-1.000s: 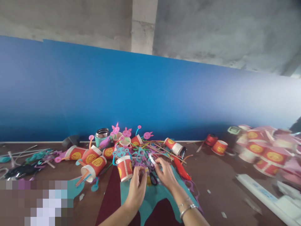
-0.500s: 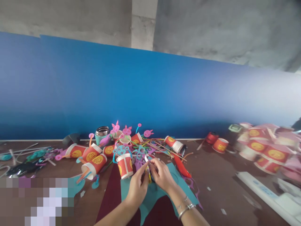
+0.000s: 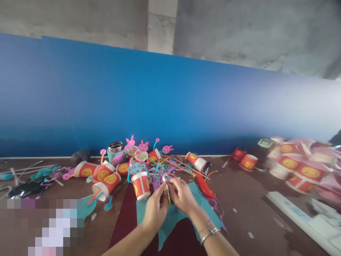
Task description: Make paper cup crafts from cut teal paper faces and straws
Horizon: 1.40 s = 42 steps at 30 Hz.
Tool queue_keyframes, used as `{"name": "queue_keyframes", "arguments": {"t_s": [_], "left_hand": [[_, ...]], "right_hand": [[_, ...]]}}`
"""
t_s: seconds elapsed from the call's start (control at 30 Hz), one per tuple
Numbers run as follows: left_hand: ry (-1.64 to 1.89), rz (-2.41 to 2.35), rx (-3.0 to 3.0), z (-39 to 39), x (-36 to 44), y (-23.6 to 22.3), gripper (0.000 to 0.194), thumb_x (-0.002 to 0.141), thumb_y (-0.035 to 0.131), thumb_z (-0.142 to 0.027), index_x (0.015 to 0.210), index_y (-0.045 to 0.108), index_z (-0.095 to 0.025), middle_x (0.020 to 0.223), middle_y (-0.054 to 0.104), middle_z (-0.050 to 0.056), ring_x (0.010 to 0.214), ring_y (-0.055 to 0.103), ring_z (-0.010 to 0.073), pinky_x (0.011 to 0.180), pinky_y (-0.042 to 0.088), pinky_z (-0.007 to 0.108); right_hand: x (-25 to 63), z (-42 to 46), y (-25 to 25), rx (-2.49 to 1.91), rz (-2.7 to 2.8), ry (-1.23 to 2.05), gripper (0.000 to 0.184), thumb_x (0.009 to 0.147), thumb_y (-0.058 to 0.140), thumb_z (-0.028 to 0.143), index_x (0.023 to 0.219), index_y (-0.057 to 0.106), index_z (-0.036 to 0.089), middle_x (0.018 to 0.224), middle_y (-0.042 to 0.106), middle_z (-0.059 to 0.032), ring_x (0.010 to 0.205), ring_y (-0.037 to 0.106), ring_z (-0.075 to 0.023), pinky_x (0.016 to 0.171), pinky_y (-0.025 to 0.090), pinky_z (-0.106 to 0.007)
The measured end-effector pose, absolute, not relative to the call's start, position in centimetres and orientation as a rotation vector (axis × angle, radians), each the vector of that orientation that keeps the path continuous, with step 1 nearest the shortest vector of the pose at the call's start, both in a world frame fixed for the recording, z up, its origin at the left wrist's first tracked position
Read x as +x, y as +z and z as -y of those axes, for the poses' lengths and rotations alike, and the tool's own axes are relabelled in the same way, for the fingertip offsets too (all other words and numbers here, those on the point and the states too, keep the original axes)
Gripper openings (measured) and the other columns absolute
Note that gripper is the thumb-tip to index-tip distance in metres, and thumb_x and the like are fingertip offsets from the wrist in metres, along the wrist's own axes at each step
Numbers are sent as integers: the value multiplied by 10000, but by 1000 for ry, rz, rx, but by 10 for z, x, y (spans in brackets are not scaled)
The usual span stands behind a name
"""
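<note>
My left hand point(image 3: 157, 208) is closed in a pinch, its fingertips close to those of my right hand; what they hold is too small to make out. My right hand point(image 3: 183, 195) pinches a thin white ring-shaped strip point(image 3: 165, 176). Between the hands a narrow yellow item point(image 3: 168, 197) shows in part. Both hands are above a teal sheet with cut edges point(image 3: 210, 213). Left of them stands a red paper cup point(image 3: 141, 186) with a blue paper animal face point(image 3: 137, 169) at its rim.
More red cups point(image 3: 106, 185) with straws and paper cutouts lie at left, near a teal thermos point(image 3: 115, 151). Straws and scraps are heaped behind my hands. At right are a red pouch-like item point(image 3: 205, 186), a white power strip point(image 3: 290, 209) and stacked cups point(image 3: 309, 170).
My right hand has moved left with the white strip, bringing its fingers up to my left hand's. Scissor handles seen between the hands are now hidden. Cups and scraps stay put.
</note>
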<state>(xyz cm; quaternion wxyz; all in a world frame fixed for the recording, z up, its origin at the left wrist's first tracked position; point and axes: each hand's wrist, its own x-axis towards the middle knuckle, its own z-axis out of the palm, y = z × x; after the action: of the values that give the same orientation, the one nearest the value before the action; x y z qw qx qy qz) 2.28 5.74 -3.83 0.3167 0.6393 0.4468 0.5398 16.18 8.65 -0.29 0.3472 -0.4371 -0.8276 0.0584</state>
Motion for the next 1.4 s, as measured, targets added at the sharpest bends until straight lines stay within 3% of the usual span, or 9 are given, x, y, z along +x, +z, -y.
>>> {"name": "queue_keyframes", "arguments": {"t_s": [0.13,0.23,0.5,0.6,0.73,0.8,0.97,1.27,1.4], "left_hand": [[1428,-1213,1707,-56,23,-38,327,824,483,-199,1122,618,-198,1108,672,91,996,630,225,897,478,357],[1487,-1257,1601,-57,23,-34,335,835,485,-235,1153,577,-187,1045,688,83,868,659,201,790,518,325],[1437,-1245,1637,-58,23,-33,338,801,498,-204,1115,622,-187,1113,671,92,994,626,229,887,469,356],[1438,-1228,1592,-58,23,-31,296,817,493,-243,1081,609,-180,929,693,70,823,641,199,742,502,302],[1475,-1205,1501,-60,25,-32,148,816,495,-266,904,578,-179,668,592,-7,618,562,141,584,458,230],[1529,-1178,1471,-61,25,-33,96,805,509,-258,857,552,-189,681,577,-14,622,549,132,590,454,223],[1570,-1221,1509,-60,24,-31,293,805,514,-244,1089,555,-191,732,608,-3,622,544,130,586,453,223],[1478,-1386,1536,-62,21,-38,166,801,528,-317,830,622,-183,513,468,-52,483,441,118,475,330,204],[1479,-1351,1479,-64,21,-38,193,807,523,-357,792,601,-181,575,546,-26,518,489,130,504,361,212]], "right_hand": [[163,-87,-2,-1172,2135,147,118,894,416,212,877,532,198,696,644,-21,677,586,-193,658,399,-280],[163,-86,-2,-1143,2159,157,97,886,430,194,898,527,199,741,662,-29,707,592,-196,676,398,-282],[163,-86,-1,-1148,2166,165,138,914,402,231,883,532,195,715,650,-27,694,595,-193,670,397,-285],[163,-86,-1,-1136,2177,154,135,907,406,222,890,537,195,722,653,-30,703,593,-194,680,401,-289],[162,-85,-3,-1107,2211,124,125,883,419,180,909,540,194,723,645,-35,702,589,-195,678,404,-290],[161,-85,-4,-1111,2216,117,120,876,427,176,913,540,196,721,642,-36,702,587,-197,670,406,-288],[161,-86,-5,-1098,2212,127,103,881,432,173,919,525,194,758,655,-43,724,596,-201,690,402,-295],[159,-84,0,-1021,2242,173,161,856,404,106,917,523,196,774,648,-35,741,603,-182,751,383,-309],[155,-81,3,-1013,2235,193,178,830,401,92,886,535,195,744,638,-27,704,587,-174,742,385,-311]]}}
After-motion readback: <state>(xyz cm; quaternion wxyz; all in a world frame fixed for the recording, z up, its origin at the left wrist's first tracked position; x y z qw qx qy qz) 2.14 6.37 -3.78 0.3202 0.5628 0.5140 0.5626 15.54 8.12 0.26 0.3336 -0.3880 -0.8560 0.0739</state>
